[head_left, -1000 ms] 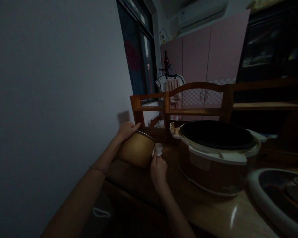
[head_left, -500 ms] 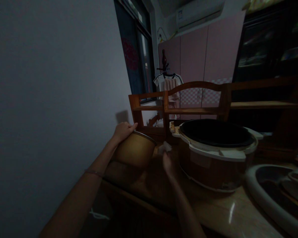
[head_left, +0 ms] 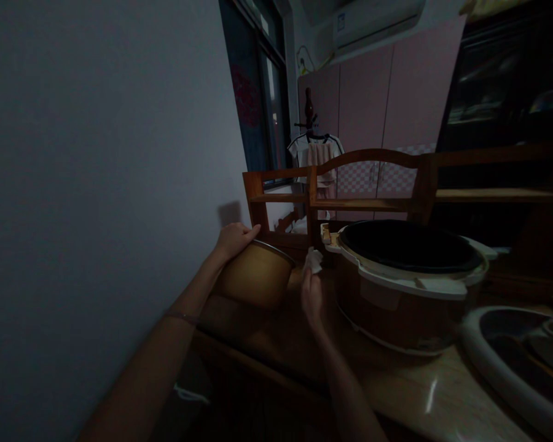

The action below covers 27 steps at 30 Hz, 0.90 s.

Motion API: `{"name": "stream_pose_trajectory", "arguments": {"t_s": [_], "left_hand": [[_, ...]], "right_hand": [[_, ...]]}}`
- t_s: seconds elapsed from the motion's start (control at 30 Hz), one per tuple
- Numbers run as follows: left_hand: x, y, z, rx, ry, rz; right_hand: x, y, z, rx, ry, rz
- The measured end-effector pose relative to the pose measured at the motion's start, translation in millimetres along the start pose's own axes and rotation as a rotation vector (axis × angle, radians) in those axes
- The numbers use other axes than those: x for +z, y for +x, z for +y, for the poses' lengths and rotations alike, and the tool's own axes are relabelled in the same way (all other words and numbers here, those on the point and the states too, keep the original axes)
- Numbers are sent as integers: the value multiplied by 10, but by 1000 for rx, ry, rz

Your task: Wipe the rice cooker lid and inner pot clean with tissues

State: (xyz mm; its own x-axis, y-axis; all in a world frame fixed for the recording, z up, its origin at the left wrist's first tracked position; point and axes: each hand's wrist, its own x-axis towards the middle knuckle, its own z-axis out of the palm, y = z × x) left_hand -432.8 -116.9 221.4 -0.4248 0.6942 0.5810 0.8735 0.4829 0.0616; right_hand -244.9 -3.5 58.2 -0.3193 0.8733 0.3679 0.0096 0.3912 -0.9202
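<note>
My left hand (head_left: pixel 234 238) grips the near rim of a golden-brown inner pot (head_left: pixel 257 274) that is tilted on the wooden table (head_left: pixel 396 393). My right hand (head_left: pixel 311 298) is closed on a small white crumpled cloth (head_left: pixel 313 260), held up between the pot and the cooker, just clear of the pot's right side. To the right stands a rice cooker body (head_left: pixel 405 282) with a dark empty cavity and a cream rim.
The cooker's open lid (head_left: pixel 511 362) lies at the lower right. A wooden shelf rack (head_left: pixel 364 196) runs along the back of the table. A plain wall is on the left, a window (head_left: pixel 258 92) and pink cupboards (head_left: pixel 387 92) behind.
My right hand with the cloth has left the pot's side and moved right and up toward the gap beside the cooker. My left hand stays on the pot's rim.
</note>
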Motion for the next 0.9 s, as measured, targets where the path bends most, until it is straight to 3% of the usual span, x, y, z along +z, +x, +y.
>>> {"name": "stream_pose_trajectory", "arguments": {"t_s": [0.17,0.3,0.47,0.63,0.77,0.9], "left_hand": [[15,-4,-15,-13,-4,2],[9,-17,6,3,-7,0],[5,-22,-7,5,-8,6],[12,-21,-62,-6,-10,12],[16,-27,-78,-9,-14,14],[10,-36,-53,-4,-16,16]], "right_hand": [[-103,45,20,-111,-423,-199],[53,67,-27,-127,-397,-343],[224,8,-126,-31,5,-193],[178,-53,-229,31,226,-92],[-2,-38,-292,5,164,-61],[-244,0,-263,-78,-97,18]]}}
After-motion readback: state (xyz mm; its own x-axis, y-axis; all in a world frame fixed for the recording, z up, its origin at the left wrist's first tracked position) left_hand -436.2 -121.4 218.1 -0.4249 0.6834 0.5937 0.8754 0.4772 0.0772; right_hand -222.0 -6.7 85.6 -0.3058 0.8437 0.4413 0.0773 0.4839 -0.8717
